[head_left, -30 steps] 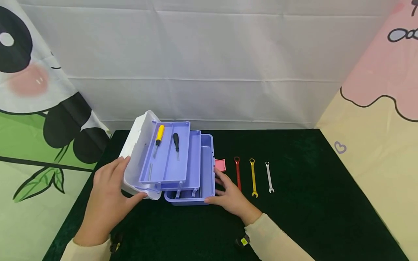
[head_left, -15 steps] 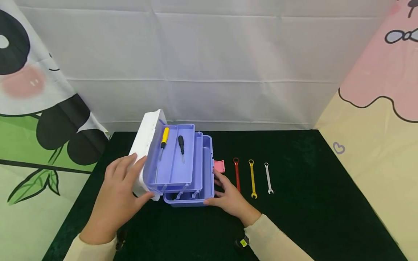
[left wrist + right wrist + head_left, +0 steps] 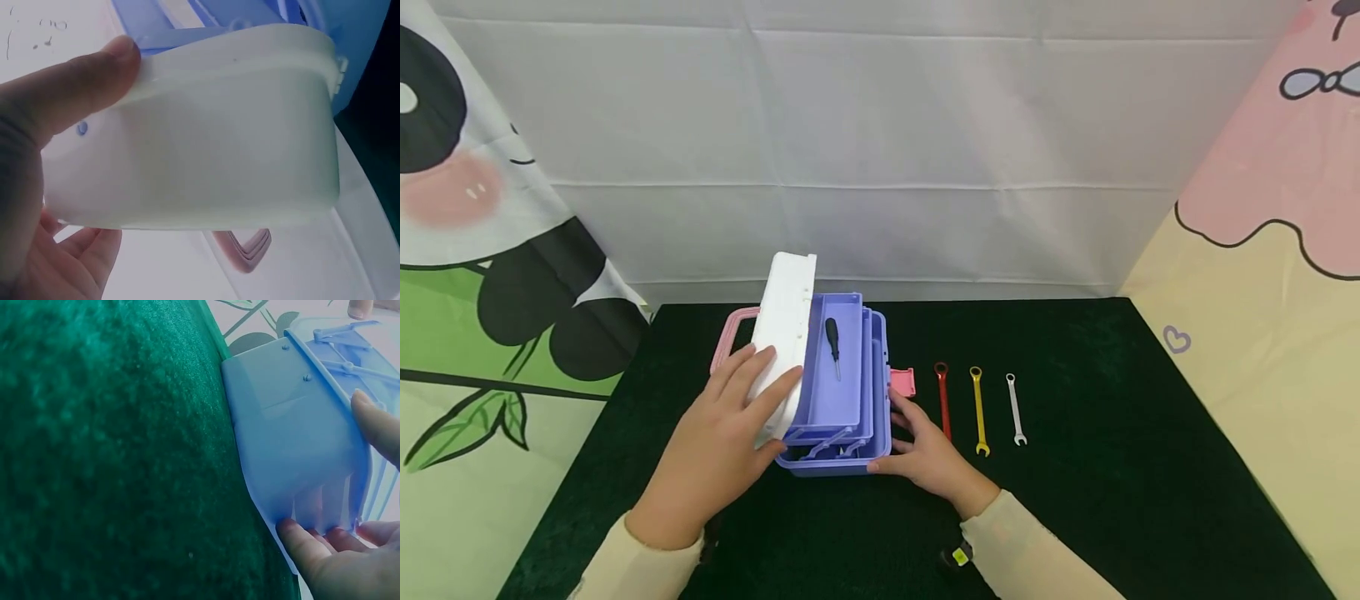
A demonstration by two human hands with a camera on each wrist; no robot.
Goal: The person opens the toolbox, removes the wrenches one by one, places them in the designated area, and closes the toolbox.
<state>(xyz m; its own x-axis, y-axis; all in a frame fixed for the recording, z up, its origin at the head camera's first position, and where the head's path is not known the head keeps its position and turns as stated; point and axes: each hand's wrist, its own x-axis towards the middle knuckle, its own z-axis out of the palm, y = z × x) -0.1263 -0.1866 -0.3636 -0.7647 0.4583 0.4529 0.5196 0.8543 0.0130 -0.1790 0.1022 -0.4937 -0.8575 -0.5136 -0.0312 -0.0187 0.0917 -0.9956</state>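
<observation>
My left hand (image 3: 718, 454) grips the white lid (image 3: 786, 304) of a purple toolbox (image 3: 831, 469). The lid leans up over the trays at a steep angle. In the left wrist view its end wall (image 3: 212, 144) lies between the thumb and the fingers. At the box's near right corner, my right hand (image 3: 932, 458) holds the base, thumb at the rim and fingers against the side wall (image 3: 294, 437). A black-handled screwdriver (image 3: 832, 335) lies in the upper tray (image 3: 835, 408). The tray's left part is hidden behind the lid.
To the right of the box lie a red wrench (image 3: 943, 400), a yellow wrench (image 3: 979, 408) and a silver wrench (image 3: 1016, 408) on the dark green cloth (image 3: 1120, 467). A pink latch (image 3: 904, 382) sticks out from the box. The pink handle (image 3: 722, 340) shows behind the lid.
My left hand has swung the lid up and to the right, and the trays have folded inward with it. The yellow screwdriver has gone from sight behind the lid. My right hand stays put.
</observation>
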